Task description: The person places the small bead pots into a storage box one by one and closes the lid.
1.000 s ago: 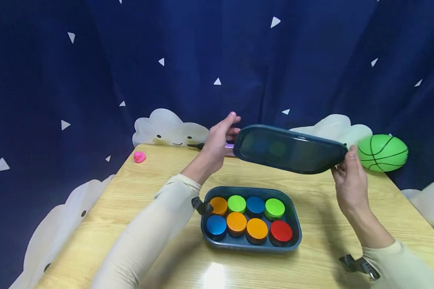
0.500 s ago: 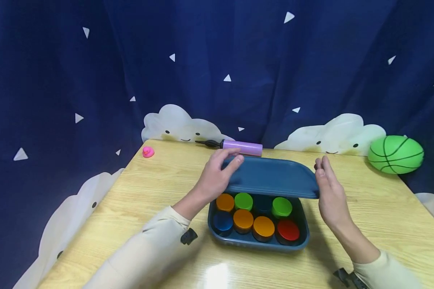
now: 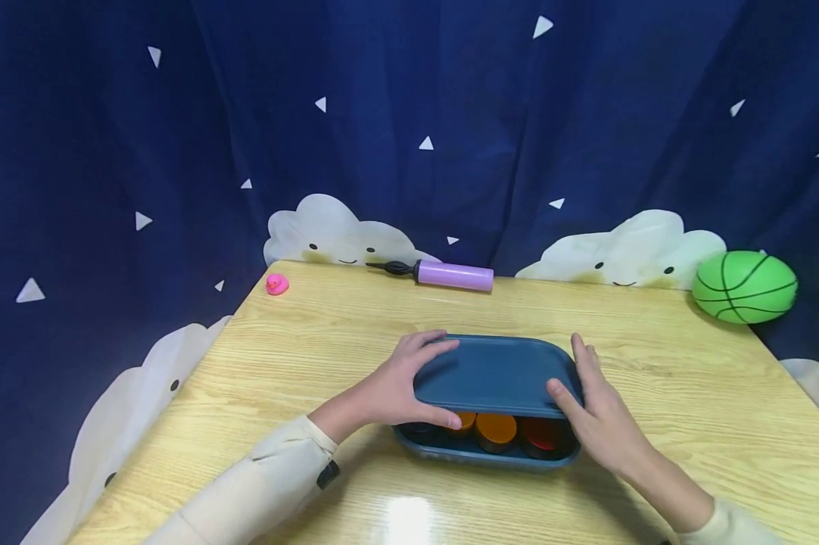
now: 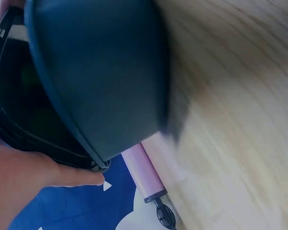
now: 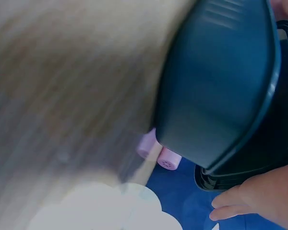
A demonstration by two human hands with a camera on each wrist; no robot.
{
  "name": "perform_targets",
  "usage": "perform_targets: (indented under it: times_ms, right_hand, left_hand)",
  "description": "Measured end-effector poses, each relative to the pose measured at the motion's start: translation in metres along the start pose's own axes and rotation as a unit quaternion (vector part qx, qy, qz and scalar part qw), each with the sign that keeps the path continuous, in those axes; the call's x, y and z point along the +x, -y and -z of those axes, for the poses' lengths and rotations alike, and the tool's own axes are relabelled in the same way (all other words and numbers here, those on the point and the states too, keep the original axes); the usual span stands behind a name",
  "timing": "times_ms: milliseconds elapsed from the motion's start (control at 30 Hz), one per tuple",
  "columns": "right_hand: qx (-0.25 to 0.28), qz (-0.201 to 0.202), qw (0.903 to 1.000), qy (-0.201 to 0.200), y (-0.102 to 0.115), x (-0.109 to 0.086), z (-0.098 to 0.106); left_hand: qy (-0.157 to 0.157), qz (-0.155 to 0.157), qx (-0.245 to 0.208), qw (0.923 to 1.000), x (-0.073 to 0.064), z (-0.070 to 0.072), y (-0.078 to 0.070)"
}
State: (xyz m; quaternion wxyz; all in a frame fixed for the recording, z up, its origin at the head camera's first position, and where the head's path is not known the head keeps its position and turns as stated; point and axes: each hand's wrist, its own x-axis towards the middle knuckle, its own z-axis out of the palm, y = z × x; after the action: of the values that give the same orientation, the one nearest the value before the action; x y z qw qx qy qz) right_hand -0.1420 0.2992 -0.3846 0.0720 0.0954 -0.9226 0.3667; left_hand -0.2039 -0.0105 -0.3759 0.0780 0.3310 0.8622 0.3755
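A dark blue lid (image 3: 498, 375) slants over a matching rectangular container (image 3: 478, 456), its near edge raised above the rim. Through the gap at the front show an orange-topped round piece (image 3: 496, 429) and a red-topped one (image 3: 544, 434); the back row is covered. My left hand (image 3: 389, 390) grips the lid's left end, thumb at the near corner and fingers at the far one. At the opposite end my right hand (image 3: 603, 416) holds the edge, thumb over the top. In the left wrist view the lid's underside (image 4: 14, 96) tilts beside the container wall (image 4: 101, 81).
On the wooden table (image 3: 314, 341), a purple hand pump (image 3: 453, 275) with a black nozzle lies near the back edge. A pink rubber duck (image 3: 276, 284) sits at the back left, a green ball (image 3: 745, 287) at the back right. Behind hangs a blue curtain (image 3: 382, 91).
Both hands have brought the lid down and toward me, from held up with its underside showing to lying close over the container. The round pieces are now mostly covered.
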Motion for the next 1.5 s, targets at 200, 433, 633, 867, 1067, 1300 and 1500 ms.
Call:
perform_targets:
  times_ms: [200, 433, 633, 867, 1067, 1300, 1500]
  right_hand:
    - [-0.004, -0.013, 0.9993, 0.035, 0.0, -0.004, -0.011]
    - [-0.004, -0.011, 0.9983, 0.057, 0.0, -0.017, -0.019]
    - [-0.02, -0.026, 0.9974, 0.065, 0.003, -0.028, -0.021]
    - [-0.07, 0.013, 0.9968, 0.036, 0.009, -0.029, -0.018]
    - [-0.168, 0.053, 0.9842, 0.013, 0.02, 0.007, -0.014]
    - [-0.221, 0.053, 0.9698, 0.089, 0.026, 0.037, -0.029]
    - [-0.244, 0.061, 0.9619, 0.107, 0.021, 0.031, -0.038]
  left_hand:
    - [0.013, -0.035, 0.043, 0.9984, -0.006, -0.006, 0.007]
    - [0.012, -0.07, 0.077, 0.9945, -0.014, -0.016, 0.012]
    - [0.016, -0.071, 0.092, 0.9931, -0.024, -0.022, 0.012]
    - [0.016, -0.013, 0.156, 0.9875, -0.022, -0.019, 0.003]
    - [0.009, 0.024, 0.29, 0.9566, 0.004, -0.02, 0.0]
    - [0.041, 0.04, 0.344, 0.9372, 0.014, -0.027, 0.003]
    - [0.056, 0.035, 0.333, 0.9406, 0.01, -0.031, 0.003]
